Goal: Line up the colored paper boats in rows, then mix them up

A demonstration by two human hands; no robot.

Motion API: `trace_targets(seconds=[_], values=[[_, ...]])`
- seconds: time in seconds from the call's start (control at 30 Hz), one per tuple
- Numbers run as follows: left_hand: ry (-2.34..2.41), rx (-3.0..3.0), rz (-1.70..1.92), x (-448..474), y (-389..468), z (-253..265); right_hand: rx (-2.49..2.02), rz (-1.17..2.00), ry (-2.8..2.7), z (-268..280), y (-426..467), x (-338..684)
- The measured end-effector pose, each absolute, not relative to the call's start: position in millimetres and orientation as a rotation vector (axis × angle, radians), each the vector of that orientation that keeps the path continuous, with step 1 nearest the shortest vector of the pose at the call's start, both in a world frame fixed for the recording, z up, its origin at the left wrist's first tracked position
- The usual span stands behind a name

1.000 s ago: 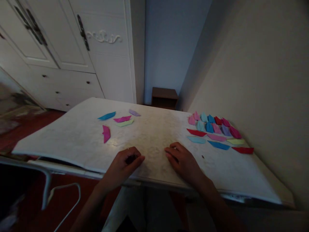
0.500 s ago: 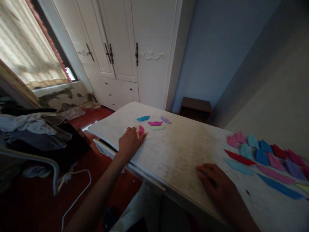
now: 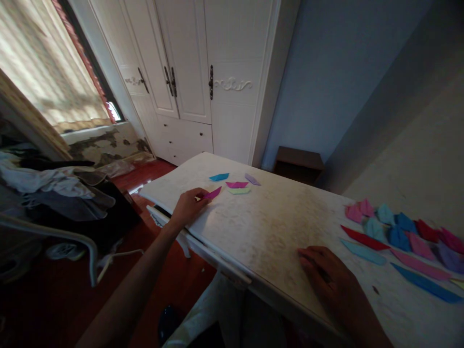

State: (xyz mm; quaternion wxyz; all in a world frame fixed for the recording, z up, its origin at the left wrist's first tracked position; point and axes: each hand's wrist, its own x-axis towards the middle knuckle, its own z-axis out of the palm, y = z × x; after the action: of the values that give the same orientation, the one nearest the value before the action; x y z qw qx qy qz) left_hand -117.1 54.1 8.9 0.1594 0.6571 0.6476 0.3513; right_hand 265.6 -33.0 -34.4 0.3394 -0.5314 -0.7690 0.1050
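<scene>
Magenta paper, folded into a slim pointed sliver (image 3: 212, 194), was pinched at its near end in the fingertips of the left hand (image 3: 187, 208), close to the table's (image 3: 275, 227) far-left edge and lifted slightly off the surface. Just beyond it lay four more flat folded pieces, blue (image 3: 219, 177), pink (image 3: 237, 184), pale green (image 3: 239, 191) and lilac (image 3: 252, 180), apparently waiting their turn. Over by the wall, a much larger batch (image 3: 402, 237) sat in rows: long flat slivers in front, puffier, boat-like forms behind, which suggested most of the work was done and only the small group remained. The right hand (image 3: 331, 282) rested palm-down and empty, fingers loosely curled, on the pale, mottled, worn tabletop. All the papers looked thin, crisp and sharply creased.
</scene>
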Motion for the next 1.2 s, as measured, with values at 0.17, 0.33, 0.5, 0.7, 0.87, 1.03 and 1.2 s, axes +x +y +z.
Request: trace_targets(seconds=[0.17,0.33,0.5,0.7,0.87,1.03,1.2], values=[[1.615,1.728,1.128,-96.9,43.9,27.5,-1.378,0.279,-1.987,-31.8,-33.9,262.0],[1.382,1.683,1.140,-53.0,33.6,48.9,-1.299,0.473,-1.944,-20.4,-42.4,272.1],[1.158,1.679,1.009,-0.5,28.5,64.9,-1.370,0.491,-1.766,-11.4,-62.8,298.9],[0.951,1.675,0.810,85.9,30.8,73.6,-1.420,0.448,-1.838,-11.7,-88.6,316.5],[0.750,1.647,0.544,177.7,28.0,48.9,-1.438,0.302,-1.877,-20.8,-91.2,312.6],[0.620,1.804,0.415,256.7,31.1,28.7,-1.340,0.190,-1.997,-25.6,-89.2,310.1],[0.620,2.183,0.340,314.6,28.6,27.8,-1.349,0.235,-1.973,-24.8,-89.5,312.0]])
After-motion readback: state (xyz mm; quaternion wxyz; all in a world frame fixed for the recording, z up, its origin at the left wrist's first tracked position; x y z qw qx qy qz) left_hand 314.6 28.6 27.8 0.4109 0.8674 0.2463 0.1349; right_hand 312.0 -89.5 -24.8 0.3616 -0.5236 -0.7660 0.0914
